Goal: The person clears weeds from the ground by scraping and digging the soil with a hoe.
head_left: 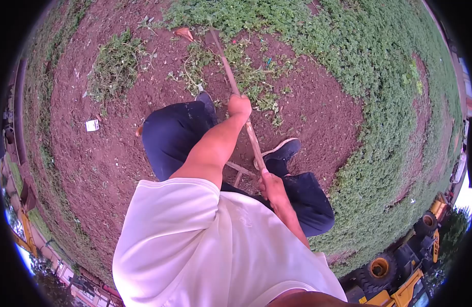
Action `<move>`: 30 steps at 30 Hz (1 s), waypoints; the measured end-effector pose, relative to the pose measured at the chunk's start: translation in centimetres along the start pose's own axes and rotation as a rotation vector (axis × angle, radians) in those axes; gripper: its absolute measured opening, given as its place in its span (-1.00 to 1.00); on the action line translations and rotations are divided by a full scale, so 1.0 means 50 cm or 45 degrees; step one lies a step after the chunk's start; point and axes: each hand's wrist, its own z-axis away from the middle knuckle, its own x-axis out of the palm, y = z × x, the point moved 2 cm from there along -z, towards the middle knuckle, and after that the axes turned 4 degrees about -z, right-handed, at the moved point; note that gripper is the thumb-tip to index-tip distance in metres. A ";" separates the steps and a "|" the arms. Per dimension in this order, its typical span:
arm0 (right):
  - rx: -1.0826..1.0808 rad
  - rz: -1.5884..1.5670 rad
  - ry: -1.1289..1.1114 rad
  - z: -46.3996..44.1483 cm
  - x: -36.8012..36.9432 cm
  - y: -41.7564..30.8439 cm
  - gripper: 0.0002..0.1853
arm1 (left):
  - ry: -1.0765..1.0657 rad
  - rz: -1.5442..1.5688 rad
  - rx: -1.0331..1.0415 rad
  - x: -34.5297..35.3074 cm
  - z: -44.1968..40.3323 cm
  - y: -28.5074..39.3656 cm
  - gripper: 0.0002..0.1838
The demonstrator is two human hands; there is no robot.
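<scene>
A hoe [229, 71] with a long wooden handle runs from between my legs up to the edge of the green plants. Its far end, with a dark brown blade [213, 40], lies among weeds and soil, and its exact shape is hard to make out. My left hand [239, 106] is wrapped round the middle of the handle. Closer to my body, my right hand [271, 186] grips the handle near its rear end. Loose uprooted weeds [256, 89] lie on the brown soil [318, 117] in front of my feet.
My shoes [286, 149] stand on the soil, and a wooden frame piece [240, 170] shows between my legs. A weed heap [115, 66] and a white packet [92, 125] lie left. Dense low plants [389, 117] cover the right. A yellow loader [400, 291] stands lower right.
</scene>
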 end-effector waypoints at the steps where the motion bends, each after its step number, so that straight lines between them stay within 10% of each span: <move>1: 0.010 0.033 0.000 0.039 -0.024 0.041 -0.45 | 0.096 -0.219 0.074 -0.011 0.110 -0.004 -0.61; 4: -0.160 0.153 0.205 0.099 -0.115 0.214 -0.43 | -0.073 -0.244 0.076 0.069 0.236 -0.091 -0.63; 9: -0.032 0.103 0.253 0.176 -0.092 0.160 -0.44 | -0.185 0.016 0.060 0.052 0.259 -0.108 -0.66; 17: -0.685 0.880 0.486 0.158 0.015 0.025 -0.59 | -0.497 0.748 -0.149 -0.095 0.096 -0.011 -0.71; 19: -0.370 0.566 0.232 0.166 0.019 0.012 -0.58 | -0.484 0.602 -0.171 -0.108 0.121 -0.029 -0.69; 30: -1.017 0.503 0.306 0.300 0.049 -0.016 -0.53 | -0.517 0.884 -0.089 -0.174 0.259 0.018 -0.74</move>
